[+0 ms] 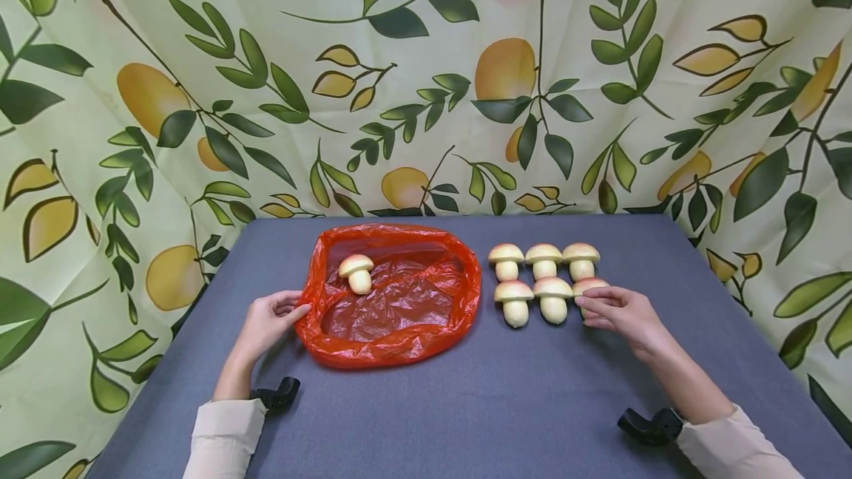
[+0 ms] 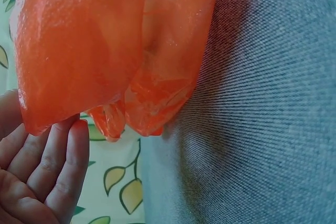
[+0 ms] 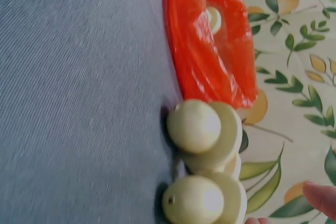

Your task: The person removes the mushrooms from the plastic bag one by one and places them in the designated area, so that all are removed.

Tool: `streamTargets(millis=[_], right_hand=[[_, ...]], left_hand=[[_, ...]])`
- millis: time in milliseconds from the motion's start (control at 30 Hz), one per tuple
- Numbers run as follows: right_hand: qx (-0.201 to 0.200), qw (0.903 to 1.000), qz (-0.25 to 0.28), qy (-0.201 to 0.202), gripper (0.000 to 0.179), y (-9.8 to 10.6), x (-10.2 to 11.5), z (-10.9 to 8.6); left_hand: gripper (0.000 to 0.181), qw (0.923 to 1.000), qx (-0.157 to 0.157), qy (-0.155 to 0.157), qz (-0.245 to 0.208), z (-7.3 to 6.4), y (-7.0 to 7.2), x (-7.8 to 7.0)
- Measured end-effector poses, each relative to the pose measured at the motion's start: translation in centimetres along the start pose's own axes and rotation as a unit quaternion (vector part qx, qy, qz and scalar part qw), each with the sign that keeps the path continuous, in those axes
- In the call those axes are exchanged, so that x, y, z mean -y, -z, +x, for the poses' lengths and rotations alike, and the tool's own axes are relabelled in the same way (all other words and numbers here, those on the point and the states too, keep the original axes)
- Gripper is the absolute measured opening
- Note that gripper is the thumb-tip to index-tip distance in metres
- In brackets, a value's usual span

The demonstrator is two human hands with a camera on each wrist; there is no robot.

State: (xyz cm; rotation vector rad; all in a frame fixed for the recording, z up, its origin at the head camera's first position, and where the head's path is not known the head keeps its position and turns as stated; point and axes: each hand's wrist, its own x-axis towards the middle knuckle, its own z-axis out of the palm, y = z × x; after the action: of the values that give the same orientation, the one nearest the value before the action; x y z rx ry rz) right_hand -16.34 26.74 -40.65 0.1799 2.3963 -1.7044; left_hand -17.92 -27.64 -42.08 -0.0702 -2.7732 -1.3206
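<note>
My left hand (image 1: 268, 322) pinches the left rim of an open red plastic bag (image 1: 399, 350), thumb on one side and fingers on the other. In the left wrist view, that bag (image 2: 89, 51) hangs from the fingertips. Inside it lies one toy mushroom (image 1: 357, 273) with a reddish cap and cream stem. My right hand (image 1: 626, 316) reaches to the front-right mushroom (image 1: 587, 285), its fingers over and beside the cap, partly hiding it. In the right wrist view only fingertips (image 3: 321, 199) show, spread apart at the lower right; the mushroom at them is out of that view.
Several matching mushrooms (image 1: 515, 301) stand in two rows of three right of the bag, the reached-for one included. A grey-blue cloth (image 1: 466, 420) covers the table. Leaf-and-fruit patterned fabric (image 1: 426, 94) hangs behind and on both sides. Black wrist mounts (image 1: 648, 427) sit near the sleeves.
</note>
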Motion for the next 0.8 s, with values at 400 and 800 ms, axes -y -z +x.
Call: streamTargets(millis=[400, 800], right_hand=[[0.034, 0.9979, 0.024, 0.049, 0.047, -2.8, 1.5, 0.6], [0.071, 0.9949, 0.053, 0.049, 0.042, -5.7, 2.2, 1.2]], left_hand=[[0.035, 1.0, 0.004, 0.007, -0.004, -0.1, 0.1, 0.1], [0.035, 1.0, 0.007, 0.002, -0.004, -0.2, 0.2, 0.0]])
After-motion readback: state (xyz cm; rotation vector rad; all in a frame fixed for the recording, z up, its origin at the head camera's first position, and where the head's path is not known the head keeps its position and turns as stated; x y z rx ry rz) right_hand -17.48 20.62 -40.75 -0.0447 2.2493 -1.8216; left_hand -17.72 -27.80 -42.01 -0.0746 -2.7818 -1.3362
